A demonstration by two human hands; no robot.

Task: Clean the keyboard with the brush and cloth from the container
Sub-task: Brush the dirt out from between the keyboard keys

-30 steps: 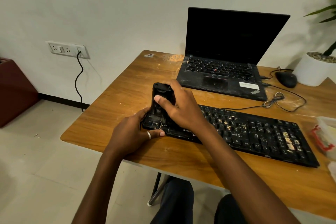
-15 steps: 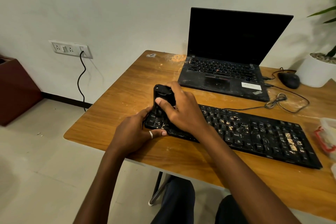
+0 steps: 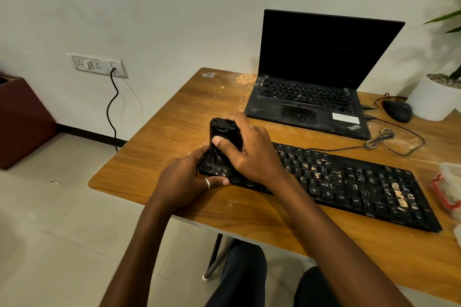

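Plainly, the black keyboard (image 3: 349,182) lies speckled with yellowish crumbs.

A plain off-white wall (image 3: 174,7) rises behind the wooden bench (image 3: 174,132). Left of the bench, a white socket panel (image 3: 97,65) sits on that wall, and a black cable (image 3: 111,112) hangs from it to the pale tiled floor (image 3: 50,232). Further left of the bench stands a dark red-brown box (image 3: 22,122). At the bench's far right corner is a white plant pot (image 3: 434,99). Under the bench, a metal leg (image 3: 214,254) slants down.
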